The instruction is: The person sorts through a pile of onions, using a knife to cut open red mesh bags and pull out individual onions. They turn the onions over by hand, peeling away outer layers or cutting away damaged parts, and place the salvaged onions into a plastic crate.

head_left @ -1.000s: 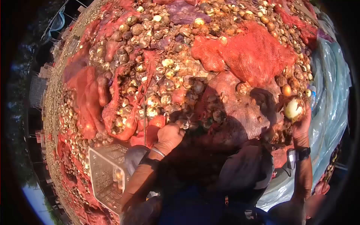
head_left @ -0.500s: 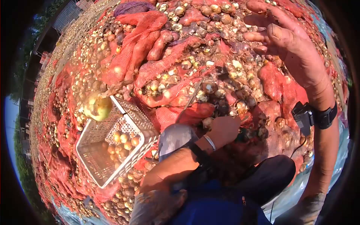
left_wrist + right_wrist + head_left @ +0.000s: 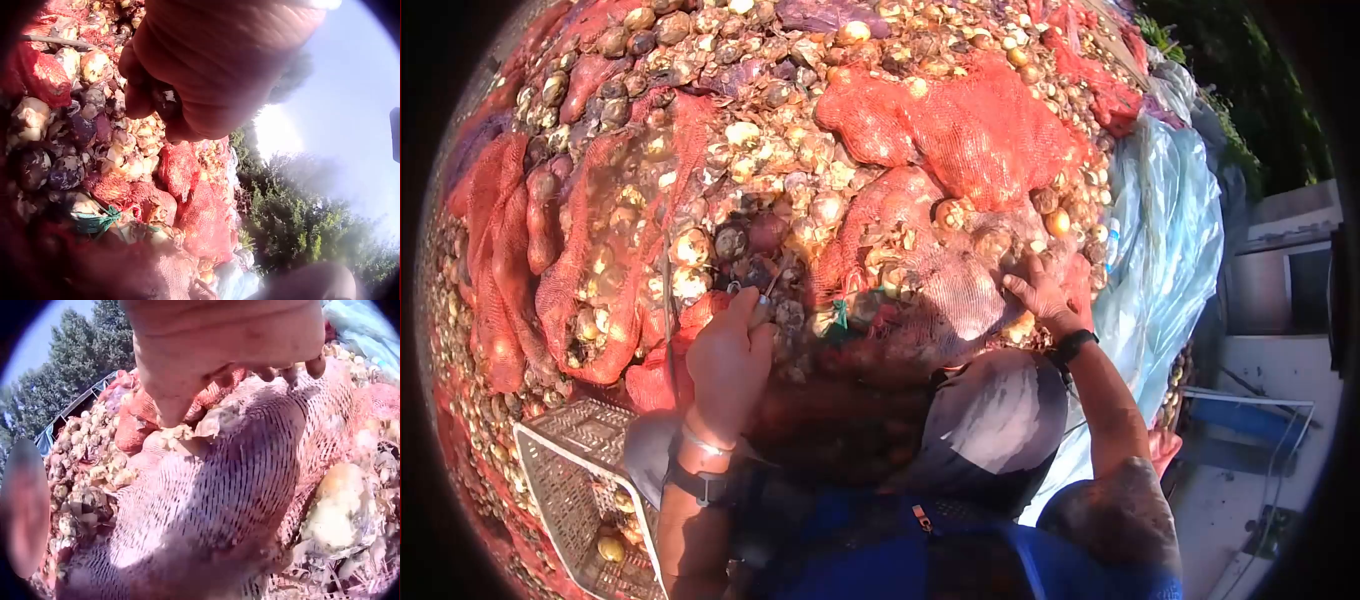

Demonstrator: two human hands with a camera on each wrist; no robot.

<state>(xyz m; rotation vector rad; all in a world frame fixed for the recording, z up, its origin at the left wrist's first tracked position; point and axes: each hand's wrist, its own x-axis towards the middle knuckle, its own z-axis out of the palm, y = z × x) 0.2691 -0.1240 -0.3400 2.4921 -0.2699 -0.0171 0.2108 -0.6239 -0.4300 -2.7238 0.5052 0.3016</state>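
My left hand (image 3: 728, 362) is curled around a small dark object (image 3: 166, 100) with a thin metal part, mostly hidden in the fist; I cannot tell what tool it is. Below that hand lie loose onions (image 3: 67, 172) and dry skins. A green tie (image 3: 838, 316) shows on red netting to its right. My right hand (image 3: 1045, 300) reaches down to a pale red mesh bag (image 3: 965, 295), fingers spread and loosely bent. In the right wrist view its fingertips are right at the mesh and onion skins. A large pale onion (image 3: 340, 503) lies beside the bag.
A plastic crate (image 3: 578, 425) with several onions stands at the left by my knee. Red mesh bags (image 3: 1000, 125) lie ahead among heaped onions. Clear plastic sheeting (image 3: 1160, 240) runs along the right side. A thin stick (image 3: 668, 300) stands near my left hand.
One second ago my right hand held an onion at the right. Half a second ago the onion was in the air by the crate, the hand empty and raised. Now that hand is down at the mesh bag.
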